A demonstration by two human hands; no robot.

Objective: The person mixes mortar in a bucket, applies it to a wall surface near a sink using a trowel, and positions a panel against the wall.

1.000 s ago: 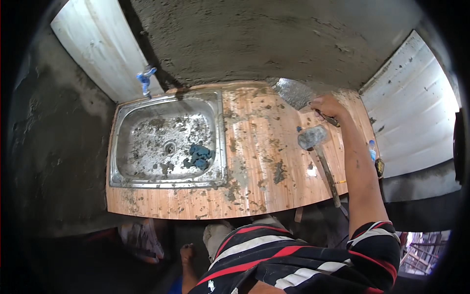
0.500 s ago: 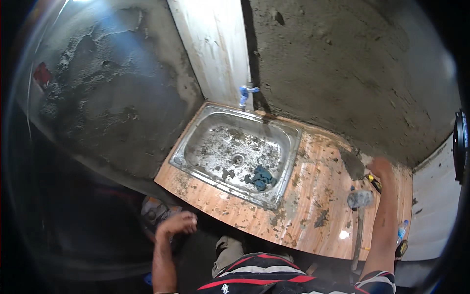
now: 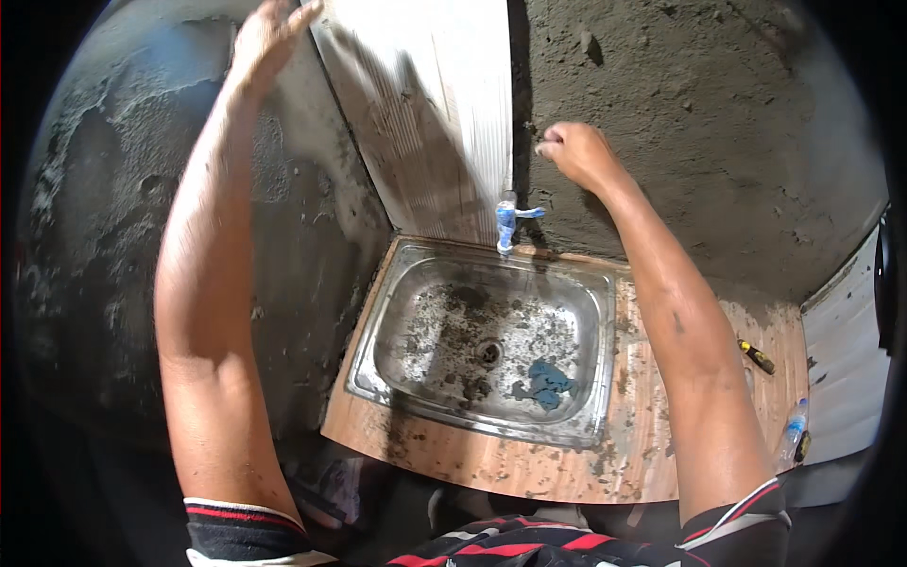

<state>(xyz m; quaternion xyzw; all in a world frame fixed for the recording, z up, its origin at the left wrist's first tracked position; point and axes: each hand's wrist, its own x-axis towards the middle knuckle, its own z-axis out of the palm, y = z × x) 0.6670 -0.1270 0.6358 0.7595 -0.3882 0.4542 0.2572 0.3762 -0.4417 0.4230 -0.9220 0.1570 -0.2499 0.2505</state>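
Observation:
My left hand (image 3: 269, 40) is raised to the top left, beside the upper part of a white ribbed panel (image 3: 416, 85). Its fingers are apart and partly cut off by the picture's edge; nothing shows in them. In front of the rough plastered wall (image 3: 680, 142), my right hand (image 3: 578, 153) is close to the dark gap along the panel's right edge. Its fingers are curled together, and whatever they may hold is too small to make out. Below the hands a blue-and-white tap (image 3: 508, 225) stands over a steel sink (image 3: 605, 350) spattered with mortar.
A wet blue-green cloth (image 3: 548, 386) lies in the sink. On the mortar-spotted wood-patterned counter (image 3: 472, 465) are a yellow-and-black-handled tool (image 3: 756, 357) and, at the right edge, a plastic bottle (image 3: 795, 423). My right forearm covers part of the counter.
Both hands have moved up: the left from beside the counter's front, the right from the counter's right side. The trowel and hammer seen on the counter are out of sight now.

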